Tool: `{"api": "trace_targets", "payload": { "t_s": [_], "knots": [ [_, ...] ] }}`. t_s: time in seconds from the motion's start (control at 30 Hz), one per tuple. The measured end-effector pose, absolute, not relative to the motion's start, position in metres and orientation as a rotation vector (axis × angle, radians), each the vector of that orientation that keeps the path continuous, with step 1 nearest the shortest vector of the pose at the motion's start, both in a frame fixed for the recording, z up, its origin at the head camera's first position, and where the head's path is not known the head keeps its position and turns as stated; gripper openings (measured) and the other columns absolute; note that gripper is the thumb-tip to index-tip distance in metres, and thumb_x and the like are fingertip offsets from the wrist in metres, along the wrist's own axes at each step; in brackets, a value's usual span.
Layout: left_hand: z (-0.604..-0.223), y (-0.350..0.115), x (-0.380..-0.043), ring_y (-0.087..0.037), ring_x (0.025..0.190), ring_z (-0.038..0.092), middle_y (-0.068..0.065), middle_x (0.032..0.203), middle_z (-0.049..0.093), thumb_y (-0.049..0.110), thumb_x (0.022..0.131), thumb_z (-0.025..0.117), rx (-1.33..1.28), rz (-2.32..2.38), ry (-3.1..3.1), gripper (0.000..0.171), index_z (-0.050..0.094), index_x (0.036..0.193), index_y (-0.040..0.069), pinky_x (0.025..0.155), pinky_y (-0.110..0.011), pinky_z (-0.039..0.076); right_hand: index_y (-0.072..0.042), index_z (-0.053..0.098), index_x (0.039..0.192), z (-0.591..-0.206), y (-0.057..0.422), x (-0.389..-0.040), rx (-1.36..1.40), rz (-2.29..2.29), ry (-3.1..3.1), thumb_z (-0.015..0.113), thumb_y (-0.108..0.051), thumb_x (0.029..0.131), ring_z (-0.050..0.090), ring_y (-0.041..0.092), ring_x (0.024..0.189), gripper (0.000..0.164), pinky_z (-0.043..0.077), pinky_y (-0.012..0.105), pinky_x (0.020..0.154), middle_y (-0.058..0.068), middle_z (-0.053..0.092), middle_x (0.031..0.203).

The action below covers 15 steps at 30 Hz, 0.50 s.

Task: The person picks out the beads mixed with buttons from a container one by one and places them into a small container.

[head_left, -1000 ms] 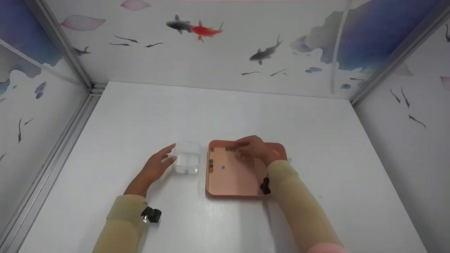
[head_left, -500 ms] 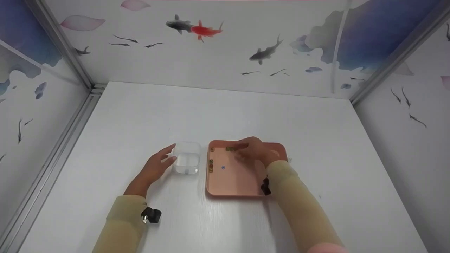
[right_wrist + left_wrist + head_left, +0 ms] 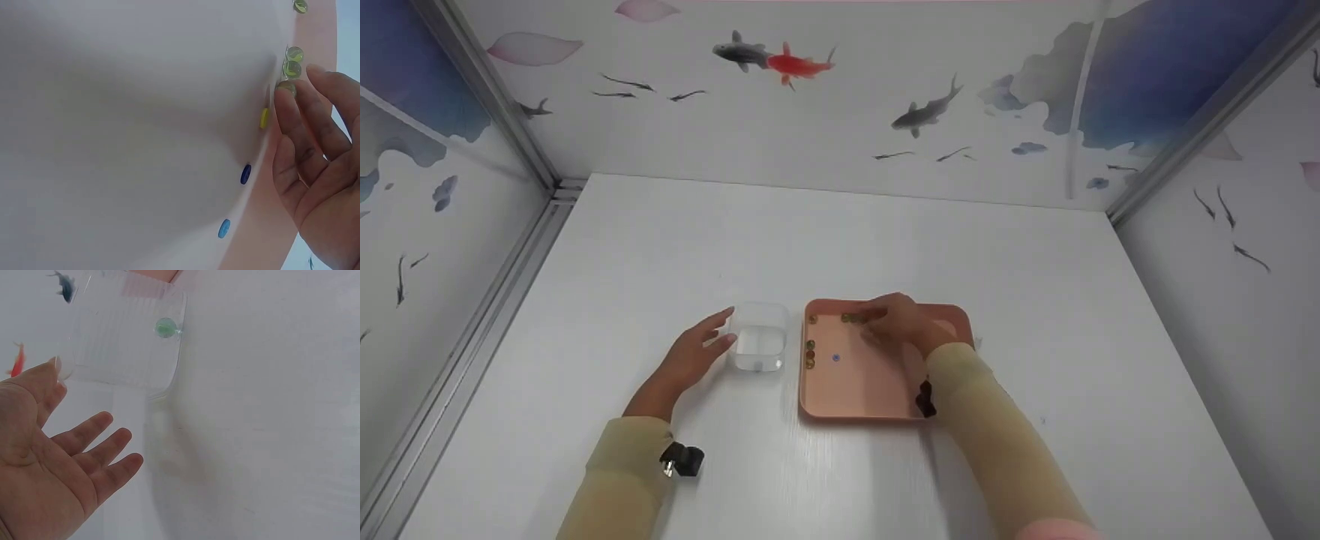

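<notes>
My left hand (image 3: 695,352) is at the left side of a clear plastic container (image 3: 760,337), thumb and finger at its rim while the other fingers spread loose. A green marble (image 3: 166,328) shows in the container in the left wrist view. Over the far wall of a pinkish-orange tray (image 3: 862,401), my right hand (image 3: 901,319) has its fingertips around a clear marble (image 3: 288,86), partly hidden by them. Two yellow-green marbles (image 3: 292,68) sit beside it in a row along the wall. Yellow (image 3: 264,118), dark blue (image 3: 246,174) and light blue buttons (image 3: 224,228) lie along the same wall.
Several marbles (image 3: 810,354) line the tray's left wall, with another marble (image 3: 813,319) in the far left corner. A small blue round piece (image 3: 836,358) lies on the tray floor. White table (image 3: 825,240) and printed panels (image 3: 840,112) surround the setup.
The right hand has shifted very slightly to the left at the tray's far wall. My left hand, the container and the tray stay in place.
</notes>
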State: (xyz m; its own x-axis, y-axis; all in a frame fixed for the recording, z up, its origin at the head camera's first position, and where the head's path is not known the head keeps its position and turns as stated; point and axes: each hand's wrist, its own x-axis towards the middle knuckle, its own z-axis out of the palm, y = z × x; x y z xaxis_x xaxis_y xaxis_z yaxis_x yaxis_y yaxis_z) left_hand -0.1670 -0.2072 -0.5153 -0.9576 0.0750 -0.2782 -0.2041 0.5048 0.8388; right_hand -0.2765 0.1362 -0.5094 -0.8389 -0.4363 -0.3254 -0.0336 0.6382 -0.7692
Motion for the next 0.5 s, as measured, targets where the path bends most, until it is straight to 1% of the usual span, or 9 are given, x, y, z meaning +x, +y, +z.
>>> {"api": "trace_targets", "payload": {
  "t_s": [0.2,0.3,0.5],
  "knots": [
    [-0.5157,-0.2069,-0.1675,-0.041,0.141,0.027,-0.018,0.157,0.026,0.034,0.101,0.049,-0.11,1.424,2.48,0.058,0.029,0.153,0.018,0.11,-0.058,0.03,-0.023,0.071,0.12,-0.5102,0.1364,-0.2763,-0.324,-1.046,2.365,0.062,-0.003,0.089,0.053,0.017,0.121,0.038,0.042,0.038,0.104,-0.003,0.067,0.12],
    [-0.5157,-0.207,-0.1677,-0.041,0.141,0.028,-0.018,0.156,0.026,0.034,0.102,0.049,-0.11,1.422,2.478,0.058,0.029,0.153,0.018,0.11,-0.058,0.03,-0.024,0.071,0.119,-0.5099,0.1363,-0.2758,-0.302,-1.038,2.36,0.062,-0.003,0.09,0.052,0.018,0.123,0.038,0.041,0.039,0.105,-0.003,0.066,0.121],
    [-0.5157,-0.208,-0.1679,-0.04,0.141,0.028,-0.017,0.157,0.026,0.035,0.101,0.049,-0.114,1.415,2.477,0.058,0.029,0.153,0.019,0.11,-0.057,0.03,-0.022,0.071,0.12,-0.5083,0.1353,-0.2769,-0.312,-0.977,2.416,0.062,-0.003,0.089,0.055,0.017,0.115,0.037,0.045,0.038,0.1,-0.001,0.067,0.12]
  ]
}}
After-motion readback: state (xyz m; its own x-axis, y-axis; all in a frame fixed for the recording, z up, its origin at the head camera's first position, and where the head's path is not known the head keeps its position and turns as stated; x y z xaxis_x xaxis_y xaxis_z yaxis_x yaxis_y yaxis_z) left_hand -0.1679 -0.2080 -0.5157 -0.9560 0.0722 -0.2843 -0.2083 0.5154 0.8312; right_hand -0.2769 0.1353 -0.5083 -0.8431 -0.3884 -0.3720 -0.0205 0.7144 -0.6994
